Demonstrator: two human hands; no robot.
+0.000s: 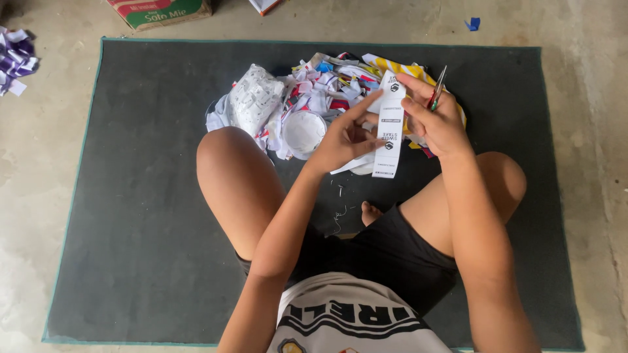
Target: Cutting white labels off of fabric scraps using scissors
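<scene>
Head view: scissors (pixel 437 88) mostly hidden behind right hand (pixel 437 121)

label strip (pixel 388 127): white, printed, upright | small snips (pixel 436 89): red-green handle, tilted

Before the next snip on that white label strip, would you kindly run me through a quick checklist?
1. White label strip held up clear of the pile: ok.
2. Left hand pinching the strip: ok.
3. Right hand holding the scissors: ok.
4. Scissor blades open: cannot tell.
5. Blades pointing away from the left fingers: ok.
6. Pile of cut labels resting on the dark mat: ok.
</scene>
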